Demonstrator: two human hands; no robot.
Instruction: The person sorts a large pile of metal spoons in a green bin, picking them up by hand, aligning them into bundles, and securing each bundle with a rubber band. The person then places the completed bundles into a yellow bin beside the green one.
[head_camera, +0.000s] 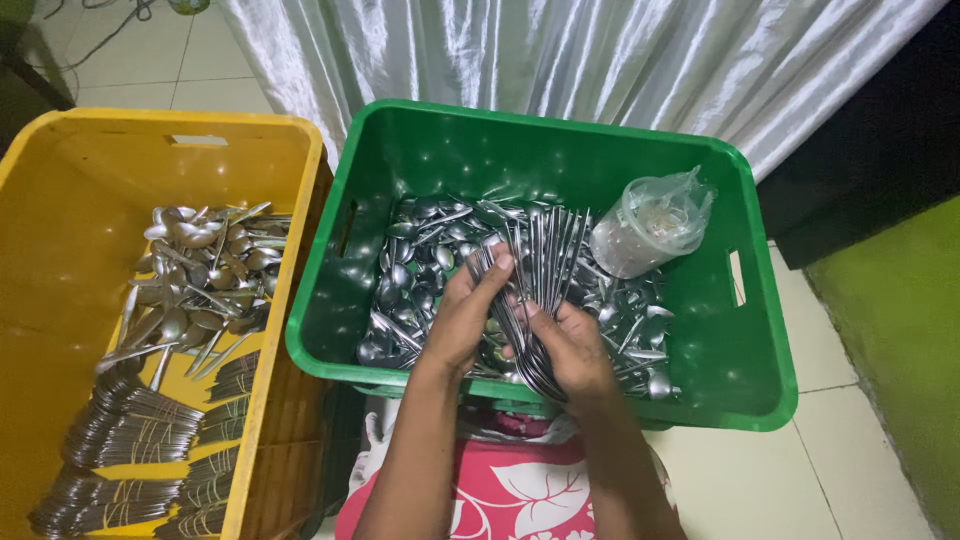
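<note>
Head view, looking down over two crates set side by side on a tiled floor. Both hands work above the green crate (760, 330), which holds a loose heap of steel cutlery (425, 250) and a plastic bag (655, 222) wrapped round a clear container at its far right. The bundle of forks (545, 265) is held between the two hands, over the middle of the heap.

Long axis: the bundle runs from near to far, handles fanning away from the person toward the crate's back wall, the curved tine ends gathered low, near the person, at the right hand (572, 348).

Grip: the right hand is clenched round the near end of the bundle, fingers wrapped about the gathered necks. The left hand (468, 305) lies to the bundle's left, its fingers curled over the stems somewhat farther out, pressing them together. Both hands are thus closed on the same bundle, the right nearer the tine end, the left nearer the free handles.

To the left, well apart from the hands, the yellow crate (275, 330) holds a pile of loose spoons (205, 270) at its far half and tied stacks of forks (130, 430) in rows at its near half. A pale curtain (560, 60) hangs behind both crates; red patterned fabric (510, 490) shows below the forearms.
</note>
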